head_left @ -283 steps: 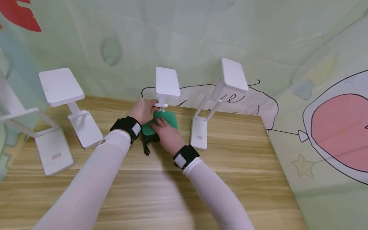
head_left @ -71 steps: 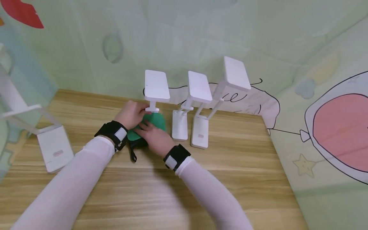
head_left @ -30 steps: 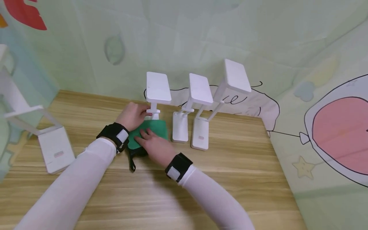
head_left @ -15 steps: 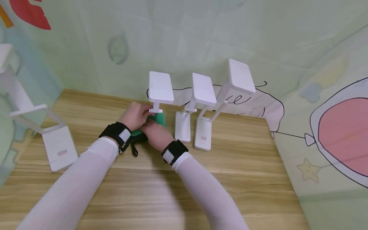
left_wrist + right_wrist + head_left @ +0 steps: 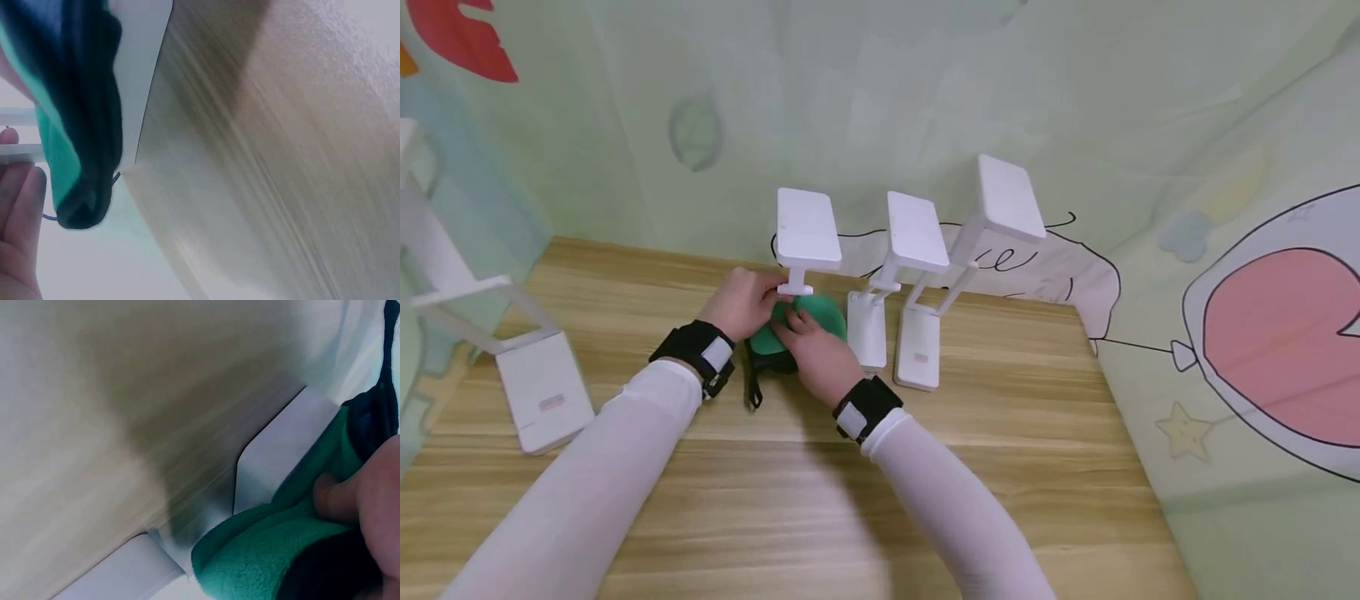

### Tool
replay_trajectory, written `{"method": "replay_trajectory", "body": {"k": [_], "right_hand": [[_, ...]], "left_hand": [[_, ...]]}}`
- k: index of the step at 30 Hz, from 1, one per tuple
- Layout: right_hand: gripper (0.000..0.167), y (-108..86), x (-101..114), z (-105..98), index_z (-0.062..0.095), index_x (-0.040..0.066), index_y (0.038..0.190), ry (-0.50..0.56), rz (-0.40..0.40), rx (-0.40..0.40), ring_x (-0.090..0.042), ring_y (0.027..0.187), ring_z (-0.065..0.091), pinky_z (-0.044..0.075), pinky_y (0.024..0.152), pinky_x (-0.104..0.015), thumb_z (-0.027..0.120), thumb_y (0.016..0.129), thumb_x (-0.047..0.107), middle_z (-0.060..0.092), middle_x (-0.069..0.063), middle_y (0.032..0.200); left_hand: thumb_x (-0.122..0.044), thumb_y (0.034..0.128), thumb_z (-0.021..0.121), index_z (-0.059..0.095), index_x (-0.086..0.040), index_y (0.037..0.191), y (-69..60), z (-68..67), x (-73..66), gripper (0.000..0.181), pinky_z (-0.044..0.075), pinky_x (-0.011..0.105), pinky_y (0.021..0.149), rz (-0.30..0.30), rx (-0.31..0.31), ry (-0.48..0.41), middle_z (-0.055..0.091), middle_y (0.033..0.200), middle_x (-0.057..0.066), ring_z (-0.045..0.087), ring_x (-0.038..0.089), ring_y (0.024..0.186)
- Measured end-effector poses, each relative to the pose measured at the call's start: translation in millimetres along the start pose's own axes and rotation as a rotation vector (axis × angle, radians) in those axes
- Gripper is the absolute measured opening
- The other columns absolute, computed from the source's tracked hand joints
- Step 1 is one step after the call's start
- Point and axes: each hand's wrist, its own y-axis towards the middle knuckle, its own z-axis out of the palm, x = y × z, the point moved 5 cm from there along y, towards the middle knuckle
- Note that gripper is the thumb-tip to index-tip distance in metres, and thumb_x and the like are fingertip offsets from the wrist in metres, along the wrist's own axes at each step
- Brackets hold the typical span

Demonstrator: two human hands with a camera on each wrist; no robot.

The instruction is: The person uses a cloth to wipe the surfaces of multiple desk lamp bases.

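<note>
A white folding desk lamp (image 5: 808, 227) stands in front of both hands. My left hand (image 5: 739, 302) grips its arm beneath the lamp head; in the left wrist view its fingers (image 5: 24, 194) are curled at the thin white bars. Under my right hand (image 5: 822, 354) is a thick green cloth (image 5: 767, 338) with a black underside and a hanging black loop (image 5: 754, 392). The right thumb (image 5: 334, 497) presses into the folded cloth, which lies over the lamp's lower part. Cloth and hands hide most of that lamp's base.
Two more white desk lamps (image 5: 867, 333) (image 5: 917, 346) stand close on the right. Another lamp (image 5: 546, 392) stands far left, partly beyond the frame. All are on a wood-grain table (image 5: 1015, 467) against a printed fabric backdrop (image 5: 865, 100).
Since the oldest frame, the lamp then being handled stands to the right, and the second lamp from the left is between my hands. Just now the cloth and right hand shift slightly over it.
</note>
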Motion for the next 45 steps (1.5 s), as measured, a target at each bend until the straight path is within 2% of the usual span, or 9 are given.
{"method": "replay_trajectory", "body": {"k": [6, 12, 15, 20, 24, 28, 34, 38, 45], "right_hand": [[0.054, -19.4, 9.9, -1.8, 0.058, 0.013, 0.155, -0.027, -0.004, 0.049, -0.033, 0.148, 0.049, 0.05, 0.109, -0.037, 0.064, 0.104, 0.0, 0.052, -0.014, 0.16], [0.051, -34.1, 25.9, -5.0, 0.055, 0.012, 0.157, -0.096, -0.055, 0.086, -0.033, 0.147, 0.049, 0.047, 0.112, -0.036, 0.064, 0.107, 0.006, 0.051, -0.016, 0.16], [0.05, -37.3, 35.7, -6.3, 0.055, 0.013, 0.157, -0.124, -0.082, 0.097, -0.033, 0.146, 0.051, 0.046, 0.113, -0.036, 0.063, 0.108, 0.008, 0.052, -0.015, 0.159], [0.048, -27.9, 49.8, -4.7, 0.058, 0.014, 0.155, -0.129, -0.152, 0.074, -0.031, 0.145, 0.052, 0.044, 0.115, -0.035, 0.065, 0.108, 0.009, 0.055, -0.011, 0.158], [0.047, -12.1, 54.0, -1.7, 0.058, 0.016, 0.154, -0.111, -0.192, 0.058, -0.028, 0.147, 0.049, 0.039, 0.119, -0.033, 0.064, 0.108, 0.009, 0.055, -0.007, 0.157], [0.042, 5.3, 49.6, 0.0, 0.064, 0.016, 0.147, -0.063, -0.217, 0.012, -0.022, 0.147, 0.048, 0.036, 0.12, -0.03, 0.064, 0.106, 0.005, 0.059, -0.004, 0.152], [0.046, 19.9, 24.6, 2.5, 0.066, 0.016, 0.143, 0.036, -0.191, -0.035, -0.017, 0.14, 0.053, 0.039, 0.116, -0.027, 0.061, 0.103, -0.005, 0.06, -0.003, 0.15], [0.055, 19.8, 10.0, 3.2, 0.062, 0.016, 0.149, 0.034, -0.159, -0.037, -0.018, 0.145, 0.048, 0.039, 0.117, -0.029, 0.063, 0.099, -0.008, 0.054, -0.006, 0.157], [0.062, 9.4, 4.8, 1.9, 0.054, 0.01, 0.157, -0.008, -0.098, -0.017, -0.026, 0.151, 0.043, 0.04, 0.118, -0.031, 0.066, 0.098, -0.006, 0.05, -0.01, 0.162]], "left_hand": [[-0.003, 0.1032, 0.07, 0.078, 0.003, 0.11, -1.3, 0.8, 2.9, 0.012, 0.053, 0.045, 0.072, 0.001, -0.01, -0.009, 0.078, 0.1, 0.02, 0.069, 0.029, 0.081], [-0.003, 0.1038, 0.069, 0.078, 0.003, 0.112, -1.1, -0.3, 0.7, 0.014, 0.052, 0.043, 0.07, -0.005, -0.013, -0.005, 0.078, 0.098, 0.02, 0.068, 0.029, 0.078], [-0.004, 0.1034, 0.07, 0.079, 0.002, 0.108, -1.3, 0.3, -1.4, 0.012, 0.05, 0.042, 0.069, 0.018, -0.022, -0.008, 0.078, 0.095, 0.019, 0.067, 0.028, 0.077], [-0.004, 0.1028, 0.071, 0.077, 0.0, 0.103, -3.5, -0.3, 0.1, 0.008, 0.049, 0.042, 0.067, 0.045, -0.044, 0.001, 0.078, 0.093, 0.017, 0.066, 0.027, 0.074], [-0.002, 0.1038, 0.068, 0.077, -0.001, 0.106, -3.6, 0.4, 1.0, 0.01, 0.049, 0.041, 0.068, 0.027, -0.024, 0.006, 0.079, 0.097, 0.017, 0.067, 0.026, 0.076], [-0.004, 0.105, 0.067, 0.078, -0.001, 0.111, -2.7, 0.8, 0.9, 0.013, 0.051, 0.042, 0.07, -0.004, 0.004, 0.003, 0.079, 0.099, 0.016, 0.068, 0.026, 0.079], [-0.007, 0.1043, 0.07, 0.076, -0.002, 0.105, -1.0, 0.6, -3.1, 0.008, 0.053, 0.045, 0.074, 0.019, -0.005, -0.002, 0.078, 0.095, 0.016, 0.068, 0.027, 0.079], [-0.002, 0.1042, 0.067, 0.076, -0.002, 0.105, -0.6, 1.0, -3.1, 0.009, 0.055, 0.047, 0.077, 0.03, -0.006, 0.004, 0.078, 0.098, 0.017, 0.07, 0.029, 0.082], [-0.002, 0.104, 0.067, 0.077, -0.001, 0.109, -1.4, 0.4, 0.5, 0.01, 0.048, 0.041, 0.069, 0.03, -0.006, 0.007, 0.077, 0.096, 0.016, 0.063, 0.027, 0.075]]}}
